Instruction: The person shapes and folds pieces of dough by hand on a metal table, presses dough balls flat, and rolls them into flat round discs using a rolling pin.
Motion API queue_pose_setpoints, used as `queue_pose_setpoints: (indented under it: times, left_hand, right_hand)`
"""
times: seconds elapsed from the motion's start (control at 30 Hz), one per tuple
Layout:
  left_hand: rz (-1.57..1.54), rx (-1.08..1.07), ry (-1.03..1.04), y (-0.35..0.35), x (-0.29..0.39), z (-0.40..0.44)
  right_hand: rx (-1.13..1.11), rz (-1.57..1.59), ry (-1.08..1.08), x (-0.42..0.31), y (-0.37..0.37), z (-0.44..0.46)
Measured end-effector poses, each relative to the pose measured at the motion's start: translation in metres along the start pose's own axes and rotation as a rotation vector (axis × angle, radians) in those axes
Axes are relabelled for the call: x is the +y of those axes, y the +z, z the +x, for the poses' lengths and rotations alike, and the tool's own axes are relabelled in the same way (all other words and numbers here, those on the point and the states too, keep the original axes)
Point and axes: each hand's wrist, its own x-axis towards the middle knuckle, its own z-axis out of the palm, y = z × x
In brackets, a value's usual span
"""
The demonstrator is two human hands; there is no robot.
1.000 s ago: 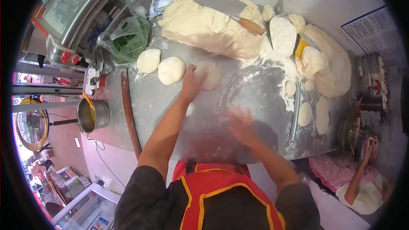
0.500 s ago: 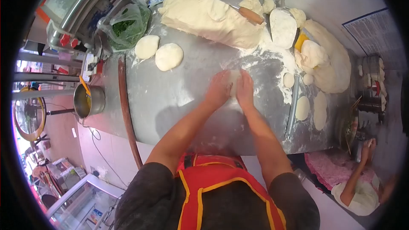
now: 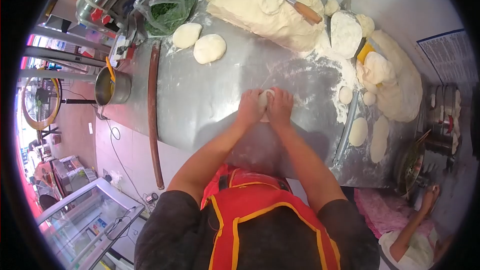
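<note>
A small lump of pale dough (image 3: 263, 99) lies on the metal worktop (image 3: 200, 100), squeezed between my two hands. My left hand (image 3: 248, 106) grips it from the left with fingers curled in. From the right, my right hand (image 3: 280, 105) presses against the same lump, its fingers bent over it. Much of the dough is hidden by the hands. Farther off, two round dough pieces (image 3: 210, 49) sit at the upper left. A big dough slab (image 3: 265, 15) lies at the back, with a wide blade with a wooden handle (image 3: 307, 13) on it.
A long wooden stick (image 3: 153, 115) lies at left, beyond it a pot (image 3: 112, 90). A bag of greens (image 3: 170, 12) stands at the back left. On the right are a grey rod (image 3: 346, 129), flattened dough pieces (image 3: 358, 131) and a large dough mass (image 3: 400, 82). A co-worker's arm (image 3: 415, 220) shows lower right.
The camera view has turned slightly. My hands have moved a little left over the worktop with the dough, and their fingers have gone from stretched to curled around it.
</note>
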Motion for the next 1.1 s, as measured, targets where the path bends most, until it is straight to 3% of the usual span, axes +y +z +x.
queue_pose_setpoints:
  times: [0.1, 0.2, 0.4, 0.5, 0.57, 0.63, 0.67, 0.7, 0.73, 0.8, 0.87, 0.97, 1.0, 1.07, 1.1]
  left_hand:
    - [0.164, 0.170, 0.161, 0.015, -0.004, -0.014]
    - [0.611, 0.141, 0.361, 0.037, -0.019, -0.027]
    - [0.587, 0.124, 0.334, 0.034, -0.017, -0.021]
    - [0.420, -0.021, 0.236, 0.013, -0.014, -0.028]
    - [0.351, 0.270, 0.288, -0.020, -0.046, -0.058]
    - [0.304, 0.316, -0.083, -0.084, -0.079, -0.089]
    - [0.535, 0.590, -0.023, -0.098, -0.119, -0.117]
    - [0.663, 0.475, -0.361, -0.147, -0.096, -0.139]
    - [0.447, 0.562, -0.540, -0.171, -0.116, -0.158]
    - [0.657, 0.752, -0.427, -0.176, -0.182, -0.214]
    - [0.449, 0.560, -0.702, -0.180, -0.202, -0.242]
    - [0.321, 0.402, -0.886, -0.176, -0.207, -0.243]
    - [0.306, 0.454, -0.845, -0.176, -0.206, -0.242]
    - [0.272, 0.555, -0.763, -0.170, -0.201, -0.239]
    - [0.274, 0.571, -0.766, -0.168, -0.200, -0.241]
  right_hand:
    - [0.089, -0.028, -0.118, -0.009, -0.012, -0.004]
    - [0.104, -0.086, -0.268, -0.009, -0.011, -0.023]
    - [0.084, -0.056, -0.263, -0.009, -0.007, -0.009]
    - [0.076, -0.169, -0.230, -0.009, -0.003, -0.015]
    - [0.032, -0.270, -0.232, -0.020, -0.006, -0.023]
    - [-0.028, -0.353, -0.275, -0.041, -0.017, -0.034]
    - [-0.044, -0.343, -0.298, -0.038, -0.017, -0.041]
    - [-0.057, -0.334, -0.321, -0.030, -0.018, -0.053]
    - [-0.070, -0.327, -0.345, -0.021, -0.022, -0.064]
    - [-0.075, -0.275, -0.400, 0.007, -0.042, -0.092]
    - [-0.039, -0.428, -0.298, 0.040, -0.058, -0.102]
    - [0.124, -0.472, -0.033, 0.061, -0.069, -0.057]
    - [0.147, -0.468, 0.089, 0.057, -0.066, -0.031]
    - [0.194, -0.460, 0.076, 0.050, -0.039, 0.008]
    - [0.172, -0.408, -0.046, 0.039, -0.025, 0.018]
